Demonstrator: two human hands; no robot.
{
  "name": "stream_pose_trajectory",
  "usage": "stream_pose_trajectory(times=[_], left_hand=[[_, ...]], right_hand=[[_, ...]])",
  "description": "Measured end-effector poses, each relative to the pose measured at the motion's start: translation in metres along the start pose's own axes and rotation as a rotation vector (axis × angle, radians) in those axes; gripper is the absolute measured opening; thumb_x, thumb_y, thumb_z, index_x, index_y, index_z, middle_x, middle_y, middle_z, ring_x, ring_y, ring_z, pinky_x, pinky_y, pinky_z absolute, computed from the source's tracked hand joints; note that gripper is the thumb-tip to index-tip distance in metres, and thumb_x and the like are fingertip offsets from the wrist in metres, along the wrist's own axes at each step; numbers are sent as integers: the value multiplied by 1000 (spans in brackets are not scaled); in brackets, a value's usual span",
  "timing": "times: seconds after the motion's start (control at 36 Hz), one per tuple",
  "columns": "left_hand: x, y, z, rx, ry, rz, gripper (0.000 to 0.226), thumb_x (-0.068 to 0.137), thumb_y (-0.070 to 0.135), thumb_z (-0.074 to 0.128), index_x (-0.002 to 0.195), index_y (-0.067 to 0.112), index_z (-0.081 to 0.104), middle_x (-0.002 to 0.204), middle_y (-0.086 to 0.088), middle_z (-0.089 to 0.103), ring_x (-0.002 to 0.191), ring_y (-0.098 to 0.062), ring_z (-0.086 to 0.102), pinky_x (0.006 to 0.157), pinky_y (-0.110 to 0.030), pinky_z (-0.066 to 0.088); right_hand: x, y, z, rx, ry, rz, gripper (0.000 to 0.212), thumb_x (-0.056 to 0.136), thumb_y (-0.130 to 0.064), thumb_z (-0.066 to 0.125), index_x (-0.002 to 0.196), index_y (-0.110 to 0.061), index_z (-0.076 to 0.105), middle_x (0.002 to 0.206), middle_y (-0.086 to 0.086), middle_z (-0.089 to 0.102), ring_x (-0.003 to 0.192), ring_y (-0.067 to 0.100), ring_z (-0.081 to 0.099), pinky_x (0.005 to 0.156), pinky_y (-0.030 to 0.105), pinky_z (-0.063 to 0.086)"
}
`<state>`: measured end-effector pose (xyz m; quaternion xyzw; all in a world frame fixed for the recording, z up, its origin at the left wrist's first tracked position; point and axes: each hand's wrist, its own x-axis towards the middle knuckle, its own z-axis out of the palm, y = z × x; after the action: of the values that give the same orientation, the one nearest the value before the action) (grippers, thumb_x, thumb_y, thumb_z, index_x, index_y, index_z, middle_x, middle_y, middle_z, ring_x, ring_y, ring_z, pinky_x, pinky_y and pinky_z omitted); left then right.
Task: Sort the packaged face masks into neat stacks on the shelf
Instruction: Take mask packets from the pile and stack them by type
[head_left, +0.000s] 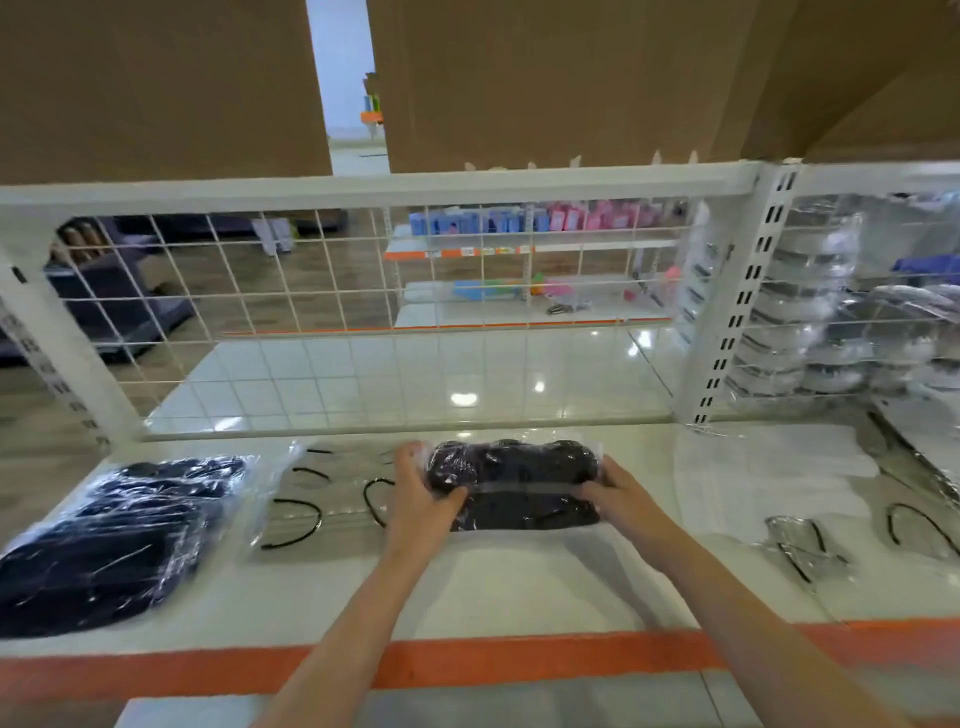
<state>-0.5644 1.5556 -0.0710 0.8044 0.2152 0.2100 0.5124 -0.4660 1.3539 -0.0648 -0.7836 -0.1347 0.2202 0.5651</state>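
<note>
Black face masks in a crinkled clear plastic pack (514, 483), gripped at either end by the left hand (423, 493) and right hand (618, 499) on a glossy white shelf (519, 587)

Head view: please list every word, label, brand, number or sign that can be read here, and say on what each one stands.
No text can be read in this view.
Orange price strip on the far shelf: small tags, too blurred to read.
Pack of black masks held by the left hand and the right hand: no print visible.
Left upright post: dark marks, too blurred to read.
</note>
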Motion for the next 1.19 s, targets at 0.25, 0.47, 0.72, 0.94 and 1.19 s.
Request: stream_pose_trajectory(times=[0.25,0.47,0.72,0.94,1.19], left_hand=[[-10,-33,-120,164,183,-221,70,77,2,73,133,3,31,129,-7,45,115,-20,47,88,-18,40],[-47,-66,-229,374,357,-458,59,79,7,67,125,6,31,96,-8,54,88,-27,53,73,-30,37],[-60,-85,-275,747,568,-433,65,81,11,60,139,6,31,138,-18,28,127,-34,33,106,-38,28],[-70,-123,-248,992,204,-345,34,98,27,38,128,15,48,130,-5,46,116,-25,47,99,-33,32],[-52,-105,-242,1228,3,-522,30,95,27,37,117,16,53,123,-2,54,120,-24,43,102,-39,32]], right_hand=[[15,-43,102,-184,-374,-90,19,92,-12,54,108,-3,58,87,8,51,76,14,50,68,23,45],[12,-63,224,-326,-583,-120,29,86,-19,66,64,-17,47,59,-2,46,49,8,41,47,18,32],[4,-87,336,-75,-551,-1,27,92,-3,54,69,-11,43,55,11,53,45,18,50,47,29,48],[4,-82,377,-250,-580,3,22,90,-11,57,71,-15,46,77,16,65,75,32,67,74,42,58],[7,-88,341,-594,-636,-270,11,93,-9,39,85,-14,44,75,1,49,74,23,54,63,29,42]])
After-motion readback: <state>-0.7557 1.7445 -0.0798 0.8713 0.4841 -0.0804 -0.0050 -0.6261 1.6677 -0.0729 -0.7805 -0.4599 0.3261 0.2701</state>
